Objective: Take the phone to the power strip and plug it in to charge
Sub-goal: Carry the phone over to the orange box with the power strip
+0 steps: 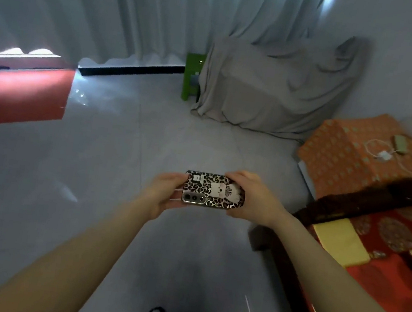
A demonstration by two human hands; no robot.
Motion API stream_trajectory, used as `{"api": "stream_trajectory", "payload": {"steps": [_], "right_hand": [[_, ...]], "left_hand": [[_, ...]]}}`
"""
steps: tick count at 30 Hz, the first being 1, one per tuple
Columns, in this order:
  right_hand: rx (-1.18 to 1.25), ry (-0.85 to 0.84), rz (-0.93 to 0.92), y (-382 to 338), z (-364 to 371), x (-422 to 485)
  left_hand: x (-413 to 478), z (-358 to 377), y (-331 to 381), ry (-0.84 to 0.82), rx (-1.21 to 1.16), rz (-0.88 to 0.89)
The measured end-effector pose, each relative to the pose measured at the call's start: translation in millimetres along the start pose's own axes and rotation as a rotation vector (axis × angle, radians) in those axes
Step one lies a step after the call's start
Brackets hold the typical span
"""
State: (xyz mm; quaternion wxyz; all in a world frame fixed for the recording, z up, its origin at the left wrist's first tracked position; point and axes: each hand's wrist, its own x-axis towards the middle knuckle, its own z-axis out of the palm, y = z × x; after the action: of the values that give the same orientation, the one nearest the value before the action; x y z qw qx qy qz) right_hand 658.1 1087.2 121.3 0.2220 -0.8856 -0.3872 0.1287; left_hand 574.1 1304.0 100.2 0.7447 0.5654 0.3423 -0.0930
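Ahead on the orange patterned cloth-covered stand [342,159] lie a pale green power strip [400,143] and white charger with coiled cable [384,155], while your left hand [163,194] and right hand [253,198], arms outstretched, grip the leopard-print cased phone [213,190] sideways by its ends.

The phone [213,190] has a brown and black leopard-spot case. Far right, a box [353,155] is orange with pale dots. The bed cover [383,260] is red and yellow. The floor [111,142] is grey. A stool [192,74] is green.
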Motion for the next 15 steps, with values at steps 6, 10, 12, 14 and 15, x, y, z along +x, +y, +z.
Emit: {"api": "stream_trajectory", "payload": {"steps": [6,10,12,14,15], "right_hand": [[0.007,0.094,0.155,84,-40,66],[0.056,0.220,0.252,158,-71,111],[0.062,0.260,0.307,195,-90,132],[0.074,0.286,0.366,227,-111,150],[0.078,0.299,0.395,242,-122,159]], "left_hand": [[119,60,83,-0.211,0.167,-0.031],[204,126,139,-0.277,0.246,-0.036],[244,162,166,-0.322,0.305,-0.046],[281,196,193,-0.378,0.346,-0.036],[299,213,206,-0.397,0.367,-0.032]]}}
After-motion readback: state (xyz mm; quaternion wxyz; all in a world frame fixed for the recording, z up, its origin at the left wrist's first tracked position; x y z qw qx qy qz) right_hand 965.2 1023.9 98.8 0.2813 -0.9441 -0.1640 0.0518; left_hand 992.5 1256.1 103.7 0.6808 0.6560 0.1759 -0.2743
